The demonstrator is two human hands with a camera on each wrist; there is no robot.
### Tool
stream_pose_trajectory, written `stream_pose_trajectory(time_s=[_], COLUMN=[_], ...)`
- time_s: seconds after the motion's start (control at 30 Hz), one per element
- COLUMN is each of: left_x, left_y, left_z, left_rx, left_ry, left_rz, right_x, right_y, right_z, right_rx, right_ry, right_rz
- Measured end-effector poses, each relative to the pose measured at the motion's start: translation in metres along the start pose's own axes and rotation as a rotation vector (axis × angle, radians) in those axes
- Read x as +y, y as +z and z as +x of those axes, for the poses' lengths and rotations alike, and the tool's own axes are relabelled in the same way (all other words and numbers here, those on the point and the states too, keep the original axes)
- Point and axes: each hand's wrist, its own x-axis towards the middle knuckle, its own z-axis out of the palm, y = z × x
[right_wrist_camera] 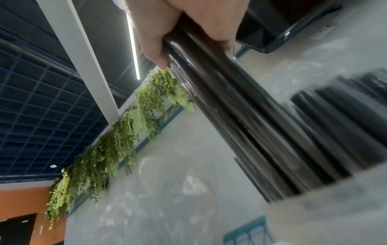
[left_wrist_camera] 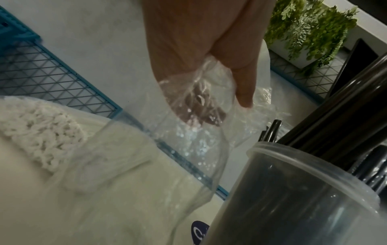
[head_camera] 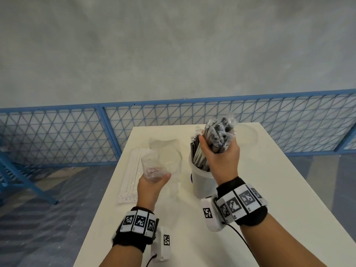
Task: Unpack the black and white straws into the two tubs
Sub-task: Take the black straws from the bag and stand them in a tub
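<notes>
Two hands share the work. Far left on the white counter lies the flat clear packet of white straws, long axis running away from the person, unopened by the look of it. Next, the left hand pinches an empty crumpled clear plastic bag. Rightward, the translucent round plastic tub holds black straws upright; directly above it the right hand clenches a steeply tilted bundle of black straws, lower ends in the tub.

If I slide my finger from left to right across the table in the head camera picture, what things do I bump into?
Pack of white straws → left hand holding an empty clear bag → tub with black straws → right hand gripping a bundle of black straws.
</notes>
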Motion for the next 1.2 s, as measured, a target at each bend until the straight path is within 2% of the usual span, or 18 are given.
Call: stream_pose_trajectory(time_s=[0.17, 0.6, 0.73, 0.8, 0.9, 1.03, 1.1, 1.13, 1.2], left_x=[0.005, 0.02, 0.02, 0.017, 0.015, 0.016, 0.02, 0.02, 0.023], left_y=[0.0, 0.003, -0.001, -0.003, -0.004, -0.007, -0.009, -0.01, -0.013], left_z=[-0.003, -0.011, -0.015, -0.017, -0.02, -0.024, -0.025, -0.024, -0.025], left_rx=[0.003, -0.069, -0.09, -0.096, -0.087, -0.076, -0.078, -0.084, -0.074], left_ry=[-0.007, 0.022, 0.043, 0.031, 0.013, 0.002, -0.009, -0.01, -0.006], left_rz=[-0.034, -0.139, -0.157, -0.153, -0.174, -0.226, -0.253, -0.269, -0.32], right_x=[0.03, 0.043, 0.037, 0.037, 0.043, 0.056, 0.053, 0.049, 0.04], right_y=[0.006, 0.01, 0.01, 0.011, 0.012, 0.01, 0.01, 0.009, 0.008], right_z=[-0.01, -0.003, -0.007, -0.012, -0.013, -0.012, -0.015, -0.018, -0.031], right_rx=[-0.102, -0.149, -0.119, -0.125, -0.113, -0.21, -0.232, -0.227, -0.183], right_ry=[0.098, 0.269, 0.103, 0.072, 0.12, 0.212, 0.22, 0.168, -0.075], right_rz=[-0.065, -0.164, -0.159, -0.143, -0.186, -0.277, -0.248, -0.236, -0.321])
